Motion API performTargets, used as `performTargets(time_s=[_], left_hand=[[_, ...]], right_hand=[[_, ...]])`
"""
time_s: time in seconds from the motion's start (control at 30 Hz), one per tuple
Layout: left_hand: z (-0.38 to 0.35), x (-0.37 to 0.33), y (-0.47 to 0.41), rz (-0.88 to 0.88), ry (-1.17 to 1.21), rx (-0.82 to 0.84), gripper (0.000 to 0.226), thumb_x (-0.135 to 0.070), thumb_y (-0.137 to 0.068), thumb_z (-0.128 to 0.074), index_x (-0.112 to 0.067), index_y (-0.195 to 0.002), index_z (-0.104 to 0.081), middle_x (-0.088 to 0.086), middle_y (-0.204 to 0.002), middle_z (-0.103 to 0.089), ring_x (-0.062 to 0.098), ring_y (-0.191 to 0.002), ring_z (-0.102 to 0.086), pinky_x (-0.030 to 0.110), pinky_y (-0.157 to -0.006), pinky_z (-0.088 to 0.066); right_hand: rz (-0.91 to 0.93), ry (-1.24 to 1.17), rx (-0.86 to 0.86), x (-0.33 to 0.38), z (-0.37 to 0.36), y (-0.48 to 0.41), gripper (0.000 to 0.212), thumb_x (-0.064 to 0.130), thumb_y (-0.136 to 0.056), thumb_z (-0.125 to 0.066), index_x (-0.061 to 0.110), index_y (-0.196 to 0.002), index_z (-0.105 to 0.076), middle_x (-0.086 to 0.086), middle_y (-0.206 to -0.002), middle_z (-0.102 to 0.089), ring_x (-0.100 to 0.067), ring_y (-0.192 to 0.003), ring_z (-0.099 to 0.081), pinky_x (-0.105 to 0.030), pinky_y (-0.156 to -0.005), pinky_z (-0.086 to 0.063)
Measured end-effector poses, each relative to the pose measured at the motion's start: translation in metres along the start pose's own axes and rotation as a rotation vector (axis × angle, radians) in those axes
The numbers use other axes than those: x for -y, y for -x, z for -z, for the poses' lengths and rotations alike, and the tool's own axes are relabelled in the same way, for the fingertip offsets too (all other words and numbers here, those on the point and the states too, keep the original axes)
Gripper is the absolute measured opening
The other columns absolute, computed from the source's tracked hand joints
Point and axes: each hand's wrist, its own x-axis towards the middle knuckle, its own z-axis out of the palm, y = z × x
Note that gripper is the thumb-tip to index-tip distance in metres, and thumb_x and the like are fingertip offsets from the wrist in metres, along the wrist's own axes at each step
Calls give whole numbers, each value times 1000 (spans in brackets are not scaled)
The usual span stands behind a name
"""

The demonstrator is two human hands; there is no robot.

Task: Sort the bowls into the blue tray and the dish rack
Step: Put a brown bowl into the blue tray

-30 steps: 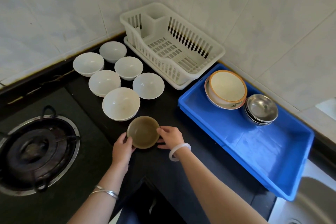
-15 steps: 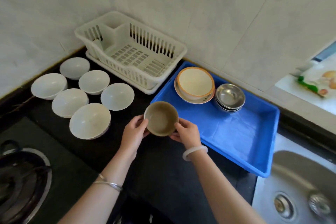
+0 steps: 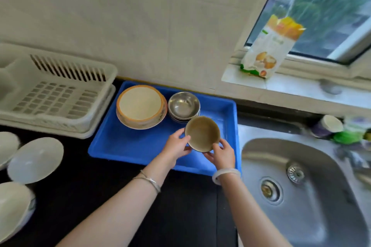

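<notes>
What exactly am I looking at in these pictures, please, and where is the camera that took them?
There is no machine here: a person works with two bare hands, and a wide-angle camera worn on the head looks forward and down, so every picture comes from that one view. The left hand and right hand both hold a small brown round bowl by its sides, over the right part of the blue plastic tray; whether it touches the tray floor I cannot tell. In the tray sit a stack of cream bowls, the top one orange-rimmed, and a stack of shiny steel bowls. Left of it stands a white plastic dish rack, and plain white bowls wait on the black counter. A steel sink lies to the right.
</notes>
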Motion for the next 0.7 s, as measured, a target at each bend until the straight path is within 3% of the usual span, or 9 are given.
performTargets(time_s=[0.07,0.13,0.2,0.23,0.33,0.53,0.63,0.7], left_hand=[[-20,0,-12,40,18,44,40,-4,-94,-45,-12,-133,-45,14,-112,-55,27,-96,-61,26,-70,-52],[-36,2,-25,63,48,57,39,1,-93,-44,-5,-131,-45,13,-101,-57,22,-82,-58,20,-65,-50],[-48,6,-39,80,67,45,36,4,-92,-44,1,-127,-48,14,-100,-57,23,-86,-56,18,-65,-48],[-52,9,-45,84,67,36,34,4,-91,-44,3,-124,-50,14,-103,-56,24,-92,-54,19,-68,-47],[-60,13,-62,86,70,11,25,4,-91,-43,-1,-112,-57,14,-104,-55,23,-96,-52,23,-76,-47],[-68,15,-90,79,47,-11,27,-5,-92,-47,-7,-116,-59,10,-104,-60,19,-100,-55,28,-85,-47],[-72,15,-101,72,43,-5,29,-5,-93,-44,-8,-118,-57,9,-107,-59,20,-102,-54,30,-89,-45],[-74,14,-107,63,24,0,30,-8,-94,-44,-14,-120,-57,5,-105,-60,19,-100,-53,30,-83,-45]], right_hand=[[-50,-30,-42,0,9,-15,37,-3,-87,-48,4,-123,-54,-15,-92,-60,-34,-83,-66,-40,-77,-58],[-77,-47,-67,2,15,-26,38,-7,-87,-48,1,-124,-53,-16,-96,-58,-22,-68,-66,-23,-59,-58],[-82,-37,-107,5,16,-37,38,-9,-87,-50,-2,-124,-52,-14,-99,-56,-9,-55,-61,-12,-44,-49],[-90,-46,-116,6,16,-43,38,-8,-88,-50,-1,-126,-51,-13,-100,-55,-12,-59,-61,-13,-49,-50],[-207,-145,-116,7,10,-60,37,0,-92,-43,7,-127,-51,-18,-106,-61,-33,-81,-65,-34,-73,-55],[-270,-183,-142,18,-2,-85,34,2,-93,-41,8,-122,-56,-18,-107,-65,-28,-82,-66,-30,-59,-53],[-253,-170,-128,21,-7,-93,34,5,-93,-44,10,-123,-58,-16,-114,-64,-27,-90,-63,-32,-68,-53],[-232,-153,-140,24,-10,-99,32,6,-93,-44,11,-120,-60,-15,-116,-63,-27,-95,-61,-32,-74,-52]])
